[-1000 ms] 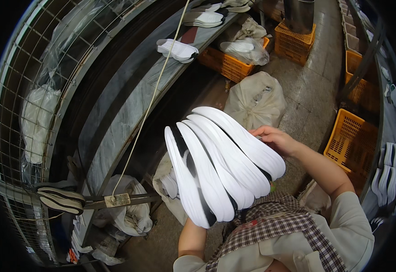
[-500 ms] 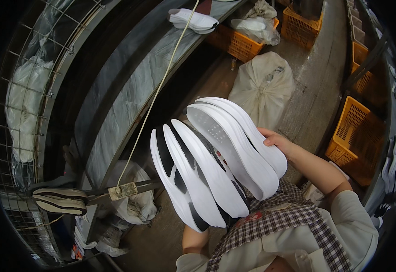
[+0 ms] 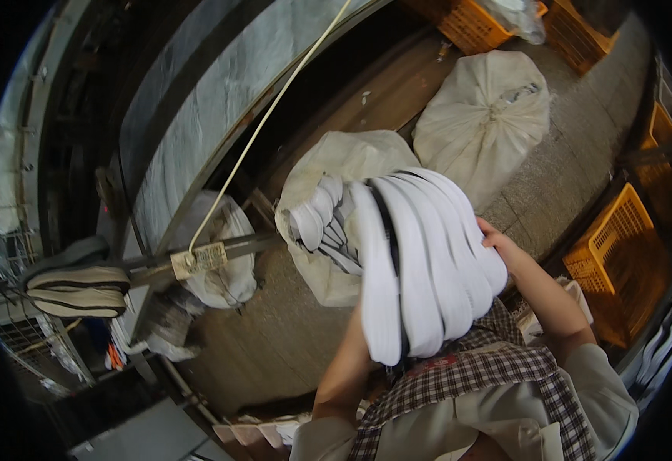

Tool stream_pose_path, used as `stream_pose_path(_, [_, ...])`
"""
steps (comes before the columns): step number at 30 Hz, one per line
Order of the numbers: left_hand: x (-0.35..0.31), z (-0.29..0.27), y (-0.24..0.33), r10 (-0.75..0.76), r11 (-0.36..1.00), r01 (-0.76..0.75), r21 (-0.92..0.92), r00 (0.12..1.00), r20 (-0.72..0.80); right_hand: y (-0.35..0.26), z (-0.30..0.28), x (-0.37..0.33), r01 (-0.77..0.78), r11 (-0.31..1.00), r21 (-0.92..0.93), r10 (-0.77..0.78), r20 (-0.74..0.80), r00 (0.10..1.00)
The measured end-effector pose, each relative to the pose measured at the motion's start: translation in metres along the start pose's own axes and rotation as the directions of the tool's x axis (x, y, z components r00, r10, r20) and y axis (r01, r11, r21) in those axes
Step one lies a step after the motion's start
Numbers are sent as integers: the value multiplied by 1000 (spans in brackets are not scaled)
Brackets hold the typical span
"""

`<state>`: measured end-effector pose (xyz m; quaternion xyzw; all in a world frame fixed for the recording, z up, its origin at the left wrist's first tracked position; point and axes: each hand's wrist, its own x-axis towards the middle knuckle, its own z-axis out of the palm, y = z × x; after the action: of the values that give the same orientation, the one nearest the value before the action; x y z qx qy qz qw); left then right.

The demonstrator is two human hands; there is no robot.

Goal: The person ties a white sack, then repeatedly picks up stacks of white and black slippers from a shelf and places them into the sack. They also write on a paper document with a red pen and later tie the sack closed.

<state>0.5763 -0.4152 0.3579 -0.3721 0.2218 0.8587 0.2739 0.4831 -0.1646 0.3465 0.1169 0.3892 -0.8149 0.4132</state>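
A row of several white shoe soles, pressed side by side, is held between my two hands in front of my checked apron. One black strip shows between the soles near the left end. My right hand grips the right end, its fingers on the outermost sole. My left forearm runs up to the left end; the hand itself is hidden behind the soles. Just beyond lies an open whitish sack with more white and grey soles inside.
A tied whitish sack lies farther off on the floor. Orange crates stand at the right and far back. On the left, a pale cord slants past a grey-surfaced bench; tan and black soles are stacked beside a metal bar.
The soles, fanned apart before, are now squeezed together into a compact row. My view has shifted, bringing the open sack with soles into sight behind them.
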Motion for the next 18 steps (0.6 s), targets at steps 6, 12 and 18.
stream_pose_path(6, [24,-56,-41,-128,984,119,-129,990,-63,39,-37,0,-439,895,-83,404,-266,875])
stream_pose_path(12, [27,-145,18,-29,998,17,-60,977,-213,97,-7,102,-412,879,-239,434,46,900])
stream_pose_path(18, [46,-249,171,261,954,-172,246,879,-399,192,63,280,-162,910,-383,292,310,905])
